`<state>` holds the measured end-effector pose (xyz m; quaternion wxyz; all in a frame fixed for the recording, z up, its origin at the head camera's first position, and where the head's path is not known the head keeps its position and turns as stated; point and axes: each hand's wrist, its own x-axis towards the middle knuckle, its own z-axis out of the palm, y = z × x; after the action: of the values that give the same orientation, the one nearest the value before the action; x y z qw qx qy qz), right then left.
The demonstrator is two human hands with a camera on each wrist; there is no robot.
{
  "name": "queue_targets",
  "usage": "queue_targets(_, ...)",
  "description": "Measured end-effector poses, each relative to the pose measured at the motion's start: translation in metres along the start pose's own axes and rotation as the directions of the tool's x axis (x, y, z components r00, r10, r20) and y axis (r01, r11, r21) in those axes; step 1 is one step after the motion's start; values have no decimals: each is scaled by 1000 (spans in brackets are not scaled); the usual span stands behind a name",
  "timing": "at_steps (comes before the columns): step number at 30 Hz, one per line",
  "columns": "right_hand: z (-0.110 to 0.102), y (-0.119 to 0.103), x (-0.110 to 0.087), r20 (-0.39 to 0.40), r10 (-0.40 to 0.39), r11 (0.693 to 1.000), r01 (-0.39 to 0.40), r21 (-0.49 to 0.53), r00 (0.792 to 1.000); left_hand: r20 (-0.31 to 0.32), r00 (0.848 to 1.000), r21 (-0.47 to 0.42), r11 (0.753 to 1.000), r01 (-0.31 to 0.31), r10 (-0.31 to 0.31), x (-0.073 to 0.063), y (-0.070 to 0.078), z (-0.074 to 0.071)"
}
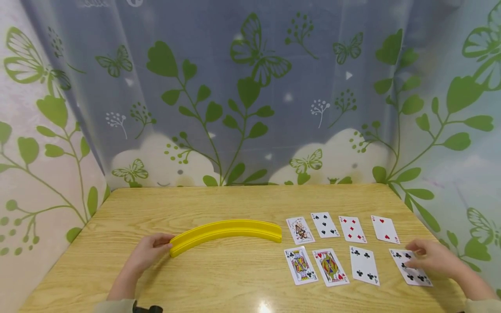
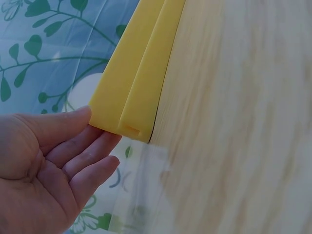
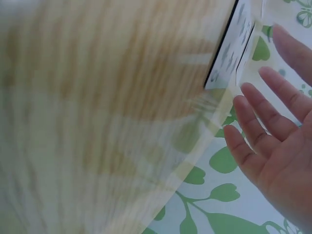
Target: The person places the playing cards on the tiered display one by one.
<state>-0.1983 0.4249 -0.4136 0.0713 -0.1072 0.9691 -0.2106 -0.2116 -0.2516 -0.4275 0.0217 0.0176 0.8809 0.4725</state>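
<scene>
My left hand (image 1: 146,255) pinches the near left end of a curved yellow card holder (image 1: 235,227), a grooved strip lying on the table. In the left wrist view, the thumb touches the end of the holder (image 2: 129,83) and the fingers reach beneath it. On the right, my right hand (image 1: 436,257) hovers over the six of clubs (image 1: 416,278), its fingers overlapping the card in the head view. The right wrist view shows the fingers (image 3: 265,114) spread and relaxed, with a gap to the card. The four of clubs (image 1: 365,266) lies just left of that card.
More face-up cards lie in two rows: the joker (image 1: 300,230), five of spades (image 1: 325,224), five of diamonds (image 1: 352,229) and two of hearts (image 1: 385,229) behind, the king (image 1: 300,266) and jack (image 1: 330,267) in front. A leaf-patterned curtain (image 1: 250,87) stands behind the wooden table (image 1: 219,282).
</scene>
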Motion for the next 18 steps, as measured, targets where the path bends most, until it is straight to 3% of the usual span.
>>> queue_targets(4, 2, 4, 1, 16, 0, 1000, 0, -24, 1000, -15, 1000, 10, 1000, -6, 7, 2, -1, 0)
queue_targets(13, 6, 11, 1, 10, -86, 993, 87, -76, 996, -18, 1000, 33, 999, -8, 9, 3, -3, 0)
queue_targets(18, 4, 14, 6, 83, -36, 998, 40, -41, 996, -15, 1000, 37, 999, 9, -8, 3, -1, 0)
